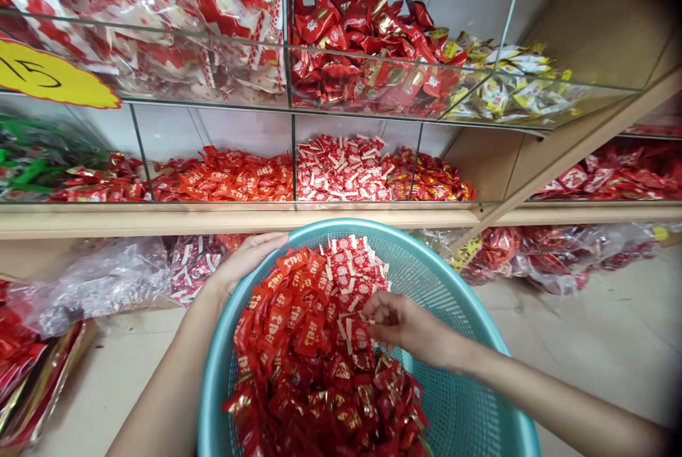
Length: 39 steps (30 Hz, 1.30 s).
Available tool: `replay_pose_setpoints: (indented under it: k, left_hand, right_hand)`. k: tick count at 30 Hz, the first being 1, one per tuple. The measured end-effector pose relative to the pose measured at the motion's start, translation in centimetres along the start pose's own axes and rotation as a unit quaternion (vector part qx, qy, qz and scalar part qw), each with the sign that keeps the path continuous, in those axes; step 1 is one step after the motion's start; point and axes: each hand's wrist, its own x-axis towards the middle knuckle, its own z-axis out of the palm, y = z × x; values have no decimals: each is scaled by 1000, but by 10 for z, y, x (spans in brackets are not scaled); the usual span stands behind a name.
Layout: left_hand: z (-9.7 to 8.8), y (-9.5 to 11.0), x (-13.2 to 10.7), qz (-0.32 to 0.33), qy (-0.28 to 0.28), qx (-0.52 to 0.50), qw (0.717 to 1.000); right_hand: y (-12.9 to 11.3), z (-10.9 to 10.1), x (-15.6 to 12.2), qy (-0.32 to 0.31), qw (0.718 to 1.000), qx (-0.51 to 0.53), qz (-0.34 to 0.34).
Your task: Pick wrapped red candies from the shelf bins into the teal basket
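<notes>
Red-and-white packet [359, 335]: it lies inside the teal basket [452, 400], near the basket's middle and on top of the sweets there. Its long axis seems to run roughly across the basket from side to side, one pale end toward the basket's left wall and the other toward its right, though neighbouring packets overlap and blur the outline. The right hand [397, 322], reaching in over the basket's right rim, is by far the nearer; the packet sits just to the left of its grip and slightly below the curled fingers, with the thumb at the packet's right end. The fingers are bent in toward the thumb, but I cannot tell whether they are closed on the packet or only touching it. The left hand [253, 258] lies along the basket's far left rim; how firmly it holds is hidden. Around the packet in the basket are orange-red packets [288, 304] on the left, dark red sweets [330, 400] on the near side and more red-and-white packets [354, 265] on the far side.
</notes>
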Motion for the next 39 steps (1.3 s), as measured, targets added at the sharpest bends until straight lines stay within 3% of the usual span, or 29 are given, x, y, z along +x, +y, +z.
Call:
replay_pose_setpoints:
  k: [3,10,13,17,24,28,31,35,39]
  left_hand:
    - [-1,-1,1,-3,-2,-1,1000]
    - [-4,-2,2,1,-11,-1,1000]
    - [-4,-1,1,0,-14,1,1000]
    - [-4,0,0,-5,-11,0,1000]
    - [-4,-1,0,-20,-5,-8,1000]
    - [-4,-1,-1,-17,-4,-13,1000]
    - [-4,-2,0,-15,-8,-12,1000]
    - [-6,-3,1,-10,-9,-4,1000]
    - [-8,-2,2,-3,-9,5,1000]
  right_hand:
    - [6,5,5,34,999,13,-3]
    - [14,10,19,38,999,25,20]
    - [16,11,20,86,994,-63,2]
    - [13,12,17,135,967,-210,-50]
    - [7,12,13,163,934,-308,-80]
    - [-13,-3,16,183,922,-329,-96]
    - [-41,-27,30,205,910,-330,-146]
    - [-81,-64,71,243,875,-344,-238]
    - [-110,-79,123,239,860,-391,-225]
